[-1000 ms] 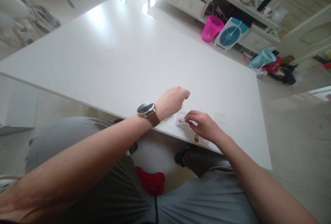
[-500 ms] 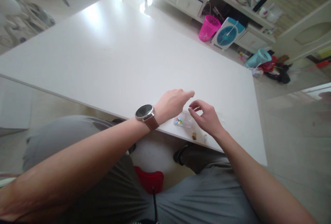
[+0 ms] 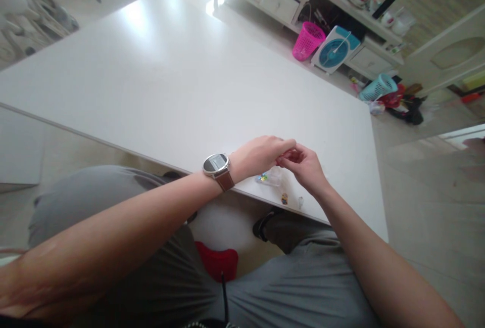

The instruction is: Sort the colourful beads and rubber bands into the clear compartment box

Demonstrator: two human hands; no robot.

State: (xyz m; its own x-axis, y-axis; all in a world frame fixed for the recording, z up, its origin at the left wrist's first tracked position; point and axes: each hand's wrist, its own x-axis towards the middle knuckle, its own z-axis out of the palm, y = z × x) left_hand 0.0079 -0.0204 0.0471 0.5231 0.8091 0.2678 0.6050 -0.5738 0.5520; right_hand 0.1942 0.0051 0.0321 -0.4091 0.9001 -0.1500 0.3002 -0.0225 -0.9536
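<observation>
My left hand, with a watch on its wrist, meets my right hand over the table's near side. The fingertips of both are pinched together; whatever lies between them is hidden or too small to name. Beneath the hands is a small clear plastic box, partly covered by my left hand, with several colourful little pieces at its left end. Closer to the edge lies a small yellow and dark figure. Just right of it sits a tiny clear or silvery item, too small to make out.
The white table stretches away to the far left, its near edge just above my knees. On the floor beyond stand a pink basket, a blue and white fan and a light blue basket. A red object shows between my legs.
My two hands were apart and have come together at the fingertips. My left hand moved to the right, and my right fingers closed into a pinch.
</observation>
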